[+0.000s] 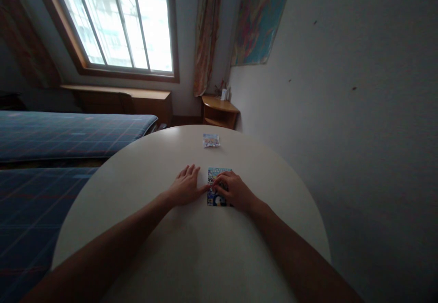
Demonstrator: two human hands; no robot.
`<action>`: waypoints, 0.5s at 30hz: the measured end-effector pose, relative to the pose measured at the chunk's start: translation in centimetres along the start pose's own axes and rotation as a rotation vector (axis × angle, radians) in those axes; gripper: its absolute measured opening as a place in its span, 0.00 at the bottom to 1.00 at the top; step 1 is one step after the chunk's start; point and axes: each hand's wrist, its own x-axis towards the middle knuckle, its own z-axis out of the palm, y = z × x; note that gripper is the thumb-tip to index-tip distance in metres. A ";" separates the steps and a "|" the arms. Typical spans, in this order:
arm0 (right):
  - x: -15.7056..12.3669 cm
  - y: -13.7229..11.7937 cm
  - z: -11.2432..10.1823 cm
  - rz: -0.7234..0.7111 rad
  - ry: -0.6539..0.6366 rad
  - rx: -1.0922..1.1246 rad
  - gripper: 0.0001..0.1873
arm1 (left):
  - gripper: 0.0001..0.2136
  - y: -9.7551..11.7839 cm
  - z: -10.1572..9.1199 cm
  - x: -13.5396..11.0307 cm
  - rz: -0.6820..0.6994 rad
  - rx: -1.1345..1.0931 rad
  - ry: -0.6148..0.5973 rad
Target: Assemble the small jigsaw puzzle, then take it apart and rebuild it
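Observation:
A small square sheet (pixel 220 201) with a busy blue, yellow and white print lies flat on the white round table (pixel 137 184). My left hand (pixel 185 186) rests palm down on the tabletop left of it, fingers spread, with the thumb reaching the sheet's left edge. Over the middle of the sheet, my right hand (pixel 236 191) is bent with thumb and fingertips drawn together in a pinch. Whatever is between those fingertips is too small to make out. The right hand covers part of the print. Farther back lies a small printed packet (pixel 211 140).
A bed or mattress with blue plaid cover (pixel 68 134) stands left of the table. A wooden corner shelf (pixel 219 104) with small items stands beyond the far edge. The white wall (pixel 325 111) runs along the right side. A window (pixel 119 20) is at the back.

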 end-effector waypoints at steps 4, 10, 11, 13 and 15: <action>-0.1 0.5 -0.2 0.023 0.034 0.007 0.08 | 0.44 0.0 0.2 -0.1 0.012 -0.006 0.020; -0.2 0.8 -0.1 0.063 0.048 0.010 0.11 | 0.44 0.3 0.5 -0.2 -0.008 -0.002 0.020; -0.2 0.8 -0.1 0.063 0.045 0.009 0.12 | 0.43 0.3 0.5 -0.2 -0.008 -0.004 0.027; -0.2 0.9 0.0 0.063 0.038 0.005 0.12 | 0.43 0.3 0.7 -0.2 -0.008 -0.004 0.042; -0.1 1.0 0.0 0.062 0.036 0.004 0.13 | 0.43 0.3 0.9 -0.1 -0.010 0.001 0.051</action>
